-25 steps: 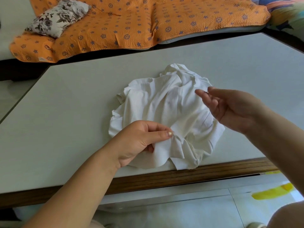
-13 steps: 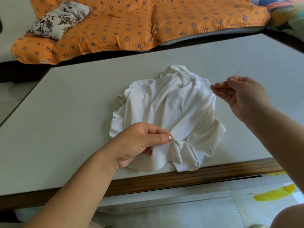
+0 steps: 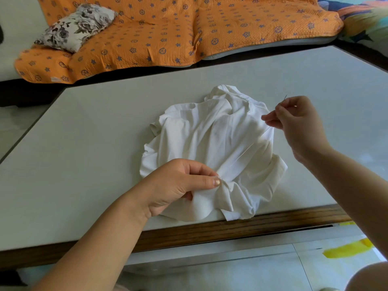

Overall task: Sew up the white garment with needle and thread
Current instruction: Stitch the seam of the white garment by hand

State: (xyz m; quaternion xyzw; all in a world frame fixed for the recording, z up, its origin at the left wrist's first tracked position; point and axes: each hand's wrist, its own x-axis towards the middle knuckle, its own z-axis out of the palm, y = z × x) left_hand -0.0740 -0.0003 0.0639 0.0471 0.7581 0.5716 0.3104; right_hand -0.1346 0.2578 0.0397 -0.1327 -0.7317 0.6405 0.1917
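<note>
the white garment (image 3: pixel 212 143) lies crumpled on the table (image 3: pixel 84 143), close to the near edge and a little right of its middle, with its lowest folds just reaching the wooden lip. the left hand (image 3: pixel 178 185) rests on the garment's near side, thumb and forefinger pressed together on a small gathered fold of cloth. from that pinch a thin thread (image 3: pixel 247 148) runs taut, up and to the right across the fabric, to the right hand (image 3: pixel 294 120). the right hand is raised above the garment's far right side, its thumb and fingertips pinched on a needle (image 3: pixel 285 97), whose slim tip pokes out beyond the knuckles toward the far edge; the other fingers are loosely curled.

the relation that matters is this line: the stitch point sits under the left thumb, down and to the left of the needle hand, and the thread's long axis points straight back to it. the left hand is right on the seam; the right is well apart from it. i judge the stitch is being drawn snug, and the next pass would need the needle brought back along the thread's line to the pinched fold.

behind the table lie an orange patterned cover (image 3: pixel 189 28) and a floral cushion (image 3: pixel 77 26).
</note>
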